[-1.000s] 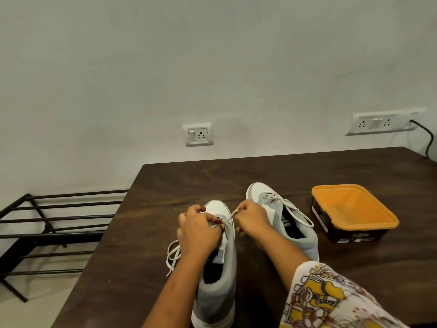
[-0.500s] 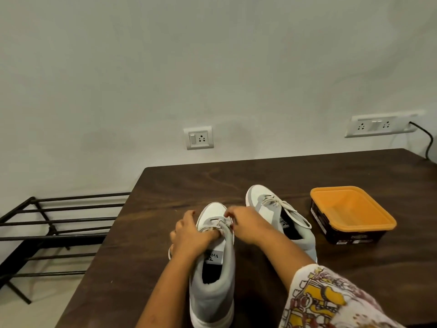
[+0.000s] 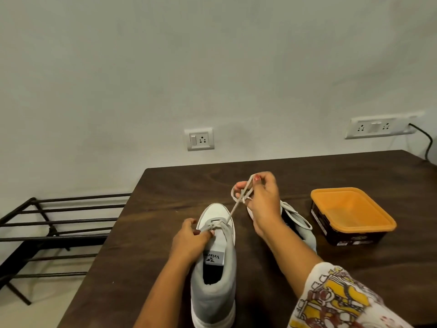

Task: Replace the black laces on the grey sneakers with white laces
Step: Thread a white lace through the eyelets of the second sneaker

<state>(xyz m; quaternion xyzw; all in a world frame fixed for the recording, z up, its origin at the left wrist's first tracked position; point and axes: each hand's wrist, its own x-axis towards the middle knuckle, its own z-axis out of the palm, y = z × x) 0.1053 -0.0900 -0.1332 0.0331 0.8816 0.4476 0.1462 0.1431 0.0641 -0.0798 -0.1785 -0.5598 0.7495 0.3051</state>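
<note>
white lace [image 3: 233,210] | looped in right hand [image 3: 263,200] grip, above sneaker [image 3: 216,288] | left hand [image 3: 189,242] pinches it

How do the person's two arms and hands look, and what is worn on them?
The left forearm and the right forearm are bare. A loose white fabric sleeve, printed with yellow patches and dark red outlines, covers the right upper arm. No left sleeve shows. The left hand and the right hand have red-painted fingernails. No ring, watch or bracelet shows.
</note>
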